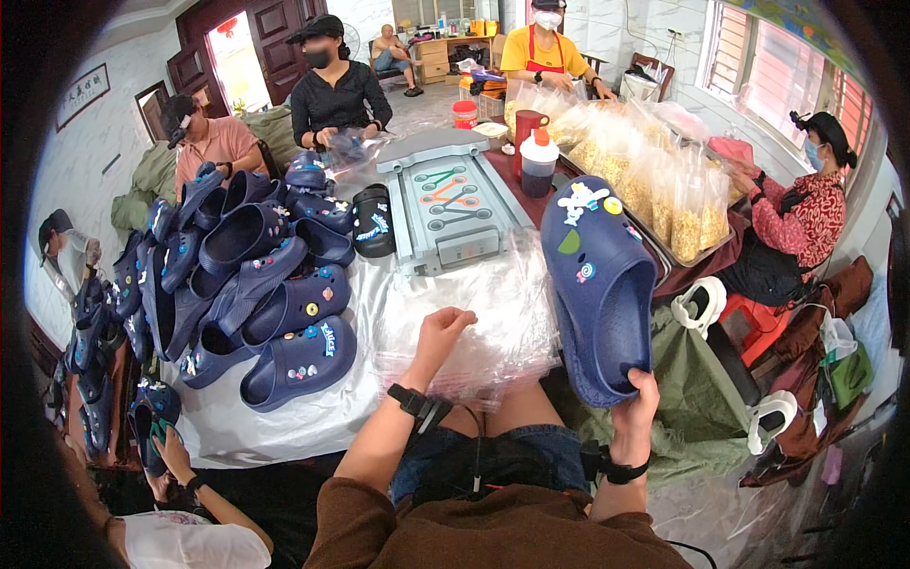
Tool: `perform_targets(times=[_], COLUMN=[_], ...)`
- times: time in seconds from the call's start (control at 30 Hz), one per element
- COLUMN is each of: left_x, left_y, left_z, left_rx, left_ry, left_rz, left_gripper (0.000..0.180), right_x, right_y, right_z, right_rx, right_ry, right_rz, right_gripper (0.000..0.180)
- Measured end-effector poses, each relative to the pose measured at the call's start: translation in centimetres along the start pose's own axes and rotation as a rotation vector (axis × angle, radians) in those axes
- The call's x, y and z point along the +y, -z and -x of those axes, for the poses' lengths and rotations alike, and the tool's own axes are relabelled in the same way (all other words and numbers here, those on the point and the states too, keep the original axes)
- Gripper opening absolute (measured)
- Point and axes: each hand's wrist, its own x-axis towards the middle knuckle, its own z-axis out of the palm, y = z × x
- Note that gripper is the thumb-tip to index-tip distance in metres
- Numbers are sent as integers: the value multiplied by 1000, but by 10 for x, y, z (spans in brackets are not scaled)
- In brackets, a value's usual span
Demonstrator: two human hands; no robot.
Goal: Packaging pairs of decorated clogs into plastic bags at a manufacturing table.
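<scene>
My right hand point(637, 402) grips a navy blue clog point(603, 327) by its heel and holds it up on the right, toe upward. Colourful charms decorate the clog's upper. My left hand point(444, 334) hovers over or touches a stack of clear plastic bags point(474, 302) in front of me, its fingers drawn together. Whether a bag's edge is pinched in them I cannot make out. To the left lies a big heap of similar navy clogs point(251, 275), the nearest being a single clog point(301, 365) close to the bags.
Behind the bags stands a grey plastic case point(453, 204); a black clog point(373, 221) sits beside it. A cup with dark liquid point(539, 166) and a tray of filled bags point(654, 180) are farther right. Several people work around the table; one person's hand point(172, 453) holds a clog at lower left.
</scene>
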Motion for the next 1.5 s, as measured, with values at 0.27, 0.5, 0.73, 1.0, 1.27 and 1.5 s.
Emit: perform_targets(times=[0.27, 0.5, 0.73, 1.0, 1.27, 1.5], left_x=[-2, -14, -9, 5, 2, 38], left_y=[0, 3, 12, 28, 18, 8], left_z=[23, 24, 13, -19, -23, -6], left_rx=[-143, -9, 31, 189, 221, 395], left_ry=[-410, -478, -489, -822, -729, -899], left_rz=[-558, -992, -899, -870, -966, -724], left_gripper=[40, 47, 28, 29, 23, 11], right_x=[-6, -8, -6, 3, 25, 30], right_y=[-17, -33, -53, -57, -30, -13], right_z=[10, 14, 17, 18, 7, 4], right_rx=[-88, -159, -253, -305, -189, -104], right_ry=[-10, -8, -26, -60, -150, -169], right_rz=[35, 69, 58, 62, -54, -108], right_gripper=[84, 90, 95, 83, 76, 69])
